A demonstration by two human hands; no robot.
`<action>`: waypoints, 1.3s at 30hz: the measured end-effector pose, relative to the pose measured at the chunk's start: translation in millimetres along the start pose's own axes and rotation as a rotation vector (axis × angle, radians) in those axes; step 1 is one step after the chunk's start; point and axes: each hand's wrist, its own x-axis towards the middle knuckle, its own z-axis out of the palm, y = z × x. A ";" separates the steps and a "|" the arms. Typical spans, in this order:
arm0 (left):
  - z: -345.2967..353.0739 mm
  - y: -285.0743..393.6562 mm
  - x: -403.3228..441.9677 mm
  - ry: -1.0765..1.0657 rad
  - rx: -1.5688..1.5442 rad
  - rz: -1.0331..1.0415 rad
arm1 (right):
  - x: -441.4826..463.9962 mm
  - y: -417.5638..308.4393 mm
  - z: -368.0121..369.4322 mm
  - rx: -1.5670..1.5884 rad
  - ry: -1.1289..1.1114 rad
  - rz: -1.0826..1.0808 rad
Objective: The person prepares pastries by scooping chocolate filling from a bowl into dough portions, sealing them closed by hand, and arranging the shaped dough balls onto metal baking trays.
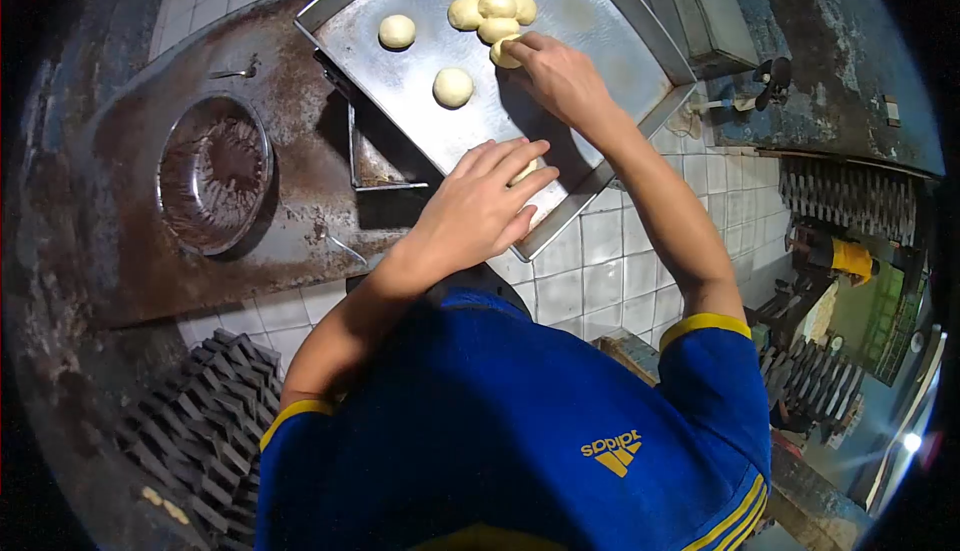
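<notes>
A large metal tray (400, 86) holds several pale dough balls. Near its lower corner, my left hand (485, 196) lies over a dough ball (524, 172), which shows only partly between the spread fingers. Further up, the fingertips of my right hand (555, 76) close on another dough ball (506, 52) at the lower end of a cluster of dough balls (497, 5). Two single balls sit apart from the cluster, one (397, 32) at the upper left and one (453, 88) between the cluster and my left hand.
Left of the tray, a metal bowl (263, 166) with brown residue stands on a stained table (130, 231). A smaller metal pan (385, 187) lies partly under the tray. Stacked dark slats (215, 401) are at the lower left. A person in yellow (852, 262) is far right.
</notes>
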 end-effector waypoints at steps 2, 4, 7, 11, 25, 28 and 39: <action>-5.8 -4.7 -4.9 0.009 -0.021 -0.009 | 8.9 2.4 5.1 -0.025 -0.004 -0.010; -8.9 -8.8 -10.4 0.104 0.030 -0.087 | 16.9 9.5 11.8 -0.047 -0.012 -0.008; -1.1 -20.8 -16.6 0.105 -0.036 -0.109 | 25.2 24.1 -3.9 0.111 -0.151 -0.128; -10.4 -30.3 -17.2 0.162 -0.248 -0.147 | -2.7 23.3 -42.5 0.865 -0.635 0.050; -146.5 -62.6 -58.9 1.024 -0.970 -0.401 | 33.3 -313.2 -33.3 1.210 0.657 0.274; -187.8 -74.6 -100.4 0.911 -1.499 -0.405 | 64.9 -346.6 -27.8 1.290 0.724 0.267; -207.9 -189.5 -251.8 0.444 -0.831 -0.499 | 119.6 -417.9 -38.5 1.504 -0.350 0.144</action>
